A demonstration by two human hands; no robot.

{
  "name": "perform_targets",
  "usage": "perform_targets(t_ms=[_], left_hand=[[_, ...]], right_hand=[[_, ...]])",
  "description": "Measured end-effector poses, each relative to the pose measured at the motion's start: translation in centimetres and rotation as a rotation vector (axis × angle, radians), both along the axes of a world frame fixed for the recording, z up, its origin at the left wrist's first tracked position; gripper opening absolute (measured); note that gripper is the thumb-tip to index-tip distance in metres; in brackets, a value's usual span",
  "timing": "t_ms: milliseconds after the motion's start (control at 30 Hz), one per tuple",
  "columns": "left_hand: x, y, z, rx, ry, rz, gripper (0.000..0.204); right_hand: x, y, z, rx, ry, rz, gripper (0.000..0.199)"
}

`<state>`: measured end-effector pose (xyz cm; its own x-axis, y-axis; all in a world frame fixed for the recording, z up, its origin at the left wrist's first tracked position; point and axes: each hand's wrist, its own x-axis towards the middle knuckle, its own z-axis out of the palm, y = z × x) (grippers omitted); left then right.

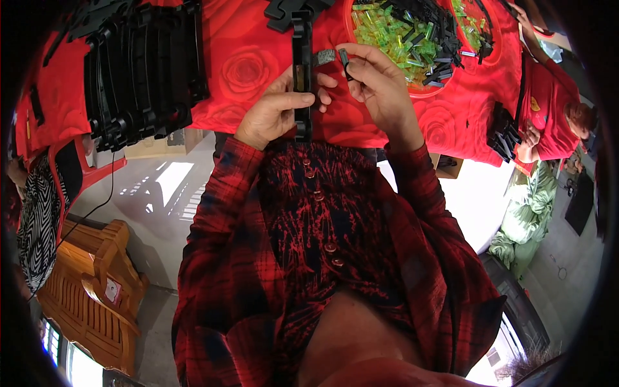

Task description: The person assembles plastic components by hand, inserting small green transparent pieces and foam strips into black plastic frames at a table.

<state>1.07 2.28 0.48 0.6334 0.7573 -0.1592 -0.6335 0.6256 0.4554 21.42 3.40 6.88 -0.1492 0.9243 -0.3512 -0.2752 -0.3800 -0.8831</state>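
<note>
My left hand (pixel 271 115) is closed around a long, narrow black plastic bar (pixel 302 48), which points away from me over the table's near edge. A yellowish spot shows in the bar just above my thumb. To the right of it, my right hand (pixel 385 90) pinches a small, slim black plastic piece (pixel 345 63) between thumb and fingertips. The piece is apart from the bar. Between the two hands lies a small grey speckled block (pixel 326 56) on the red cloth.
A red basin (pixel 445 90) of green-yellow clear and black pieces stands at the far right, beside a second red tub (pixel 495 48). Many black bars (pixel 145 77) are stacked at the left on the red rose-patterned cloth (pixel 245 68). Another person (pixel 548 109) sits at the right.
</note>
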Motion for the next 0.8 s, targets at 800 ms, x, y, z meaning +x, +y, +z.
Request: perform_targets(t_ms=[800], left_hand=[[0.01,-0.01,0.13,0.001,0.007,-0.038,0.059]], right_hand=[[-0.18,-0.32,0.23,0.093,-0.155,-0.010,0.029]])
